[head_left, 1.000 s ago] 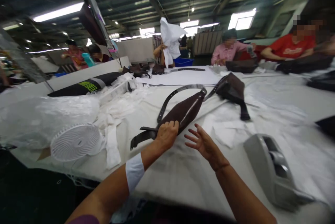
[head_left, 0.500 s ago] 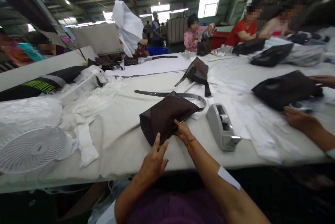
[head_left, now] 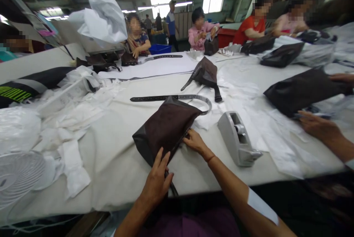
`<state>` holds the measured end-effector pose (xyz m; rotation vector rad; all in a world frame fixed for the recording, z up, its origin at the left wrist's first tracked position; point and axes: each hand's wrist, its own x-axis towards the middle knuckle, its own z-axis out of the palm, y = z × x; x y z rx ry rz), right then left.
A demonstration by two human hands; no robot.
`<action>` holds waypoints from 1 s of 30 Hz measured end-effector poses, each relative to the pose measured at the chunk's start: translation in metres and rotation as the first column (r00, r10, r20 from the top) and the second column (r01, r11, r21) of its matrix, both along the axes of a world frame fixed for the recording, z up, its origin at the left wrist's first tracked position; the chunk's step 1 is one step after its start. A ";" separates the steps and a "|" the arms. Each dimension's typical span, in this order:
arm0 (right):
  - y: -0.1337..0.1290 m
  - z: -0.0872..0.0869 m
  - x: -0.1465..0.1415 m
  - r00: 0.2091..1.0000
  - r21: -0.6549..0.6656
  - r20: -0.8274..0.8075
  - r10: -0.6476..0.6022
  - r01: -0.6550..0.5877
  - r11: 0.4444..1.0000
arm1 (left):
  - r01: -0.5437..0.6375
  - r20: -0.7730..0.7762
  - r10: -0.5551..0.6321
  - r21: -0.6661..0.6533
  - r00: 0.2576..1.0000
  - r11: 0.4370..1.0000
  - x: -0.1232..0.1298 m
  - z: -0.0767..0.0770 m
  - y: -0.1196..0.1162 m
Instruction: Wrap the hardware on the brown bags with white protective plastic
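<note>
A dark brown bag (head_left: 167, 124) with blackish end panels lies on its side on the cloth-covered table before me. Its strap (head_left: 155, 98), punched with holes, curls behind it from the right corner. My left hand (head_left: 156, 176) rests its outstretched fingers against the bag's near lower corner, and a thin dark strap end hangs below those fingers. At the bag's right edge, along the opening, my right hand (head_left: 195, 141) has its fingers closed on the rim; the fingertips are partly hidden there. Another brown bag (head_left: 206, 71) with its strap lies farther back.
A grey tape dispenser (head_left: 237, 139) stands right of my right hand. White tissue paper (head_left: 74, 167) and a white fan (head_left: 20, 178) are at left. A co-worker's hand (head_left: 318, 126) handles a dark bag (head_left: 298, 91) at right. Several people work across the table.
The view has shifted slightly to the right. The bag sits a little nearer me, and a strap end now shows below my left hand. At right, the co-worker's bag has tilted.
</note>
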<state>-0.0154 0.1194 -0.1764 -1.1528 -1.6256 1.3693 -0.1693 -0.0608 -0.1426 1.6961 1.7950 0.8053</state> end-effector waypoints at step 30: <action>-0.108 0.078 0.120 0.986 0.097 0.036 -0.164 0.160 0.982 | 0.326 0.149 -0.381 0.298 0.912 0.897 0.089 0.064 0.044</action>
